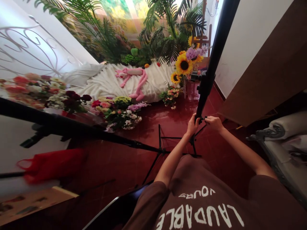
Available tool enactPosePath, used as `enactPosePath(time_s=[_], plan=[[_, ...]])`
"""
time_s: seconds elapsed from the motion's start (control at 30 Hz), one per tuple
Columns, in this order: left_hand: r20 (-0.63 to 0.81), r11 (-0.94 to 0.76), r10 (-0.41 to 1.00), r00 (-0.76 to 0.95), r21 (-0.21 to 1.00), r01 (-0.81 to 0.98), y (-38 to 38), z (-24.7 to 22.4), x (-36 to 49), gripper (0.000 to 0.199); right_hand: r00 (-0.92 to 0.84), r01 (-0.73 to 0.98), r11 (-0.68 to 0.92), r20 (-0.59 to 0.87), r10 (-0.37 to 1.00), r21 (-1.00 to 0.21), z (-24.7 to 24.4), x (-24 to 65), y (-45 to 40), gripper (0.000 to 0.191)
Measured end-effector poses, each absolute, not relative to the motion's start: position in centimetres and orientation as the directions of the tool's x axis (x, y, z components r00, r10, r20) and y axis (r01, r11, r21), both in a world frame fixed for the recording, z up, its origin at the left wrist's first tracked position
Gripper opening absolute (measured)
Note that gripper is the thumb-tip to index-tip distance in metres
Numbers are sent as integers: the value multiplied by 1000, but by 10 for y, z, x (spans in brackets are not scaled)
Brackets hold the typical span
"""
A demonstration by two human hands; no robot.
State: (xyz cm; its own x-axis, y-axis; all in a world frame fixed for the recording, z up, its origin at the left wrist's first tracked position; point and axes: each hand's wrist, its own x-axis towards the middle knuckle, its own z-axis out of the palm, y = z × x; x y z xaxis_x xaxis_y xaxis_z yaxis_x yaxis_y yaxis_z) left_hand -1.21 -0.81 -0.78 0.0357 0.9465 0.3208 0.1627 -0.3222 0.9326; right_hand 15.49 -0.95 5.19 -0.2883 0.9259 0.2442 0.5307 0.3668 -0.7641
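A black light stand (205, 84) rises on the right, its pole leaning up out of the top of the view. My left hand (192, 125) is wrapped round the lower part of this pole, just above its spread legs. Beside it, my right hand (214, 123) pinches a small black knob (203, 118) that sticks out from the stand's collar. A second black stand (96, 131) crosses the left side, its pole running from the left edge to its legs on the floor. Neither hand touches that one.
Behind the stands is a white draped cloth (96, 84) with a pink plush toy (134, 72) on it. Flower bunches (120, 111) and sunflowers (184, 65) border it. A red bag (52, 164) hangs at left. Wrapped rolls (287, 126) lie at right, near a wooden panel (266, 70).
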Motion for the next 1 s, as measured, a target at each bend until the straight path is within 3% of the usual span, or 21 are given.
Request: enactPosePath(time_s=[0.13, 0.23, 0.27, 0.47, 0.67, 1.0], plan=[[324, -326, 945, 35, 931, 166, -7, -11, -12, 39, -385, 386, 463, 317, 867, -798, 92, 144, 0, 26], [315, -317, 948, 38, 937, 149, -7, -11, -11, 39, -273, 323, 553, 484, 832, -768, 145, 119, 16, 63], [314, -317, 949, 42, 938, 143, -7, -11, -11, 39, -224, 296, 576, 531, 817, -762, 163, 108, 21, 68], [294, -297, 955, 47, 947, 123, -10, -8, -12, 37, 18, 320, 692, 734, 679, -647, 224, 66, 39, 51], [280, -285, 957, 70, 956, 64, -11, -6, -15, 42, 53, 291, 597, 636, 770, -747, 199, 65, 34, 47], [312, -320, 946, 88, 942, 99, -9, -6, -18, 38, 170, 435, 277, 380, 909, -857, 129, 59, -1, 50]])
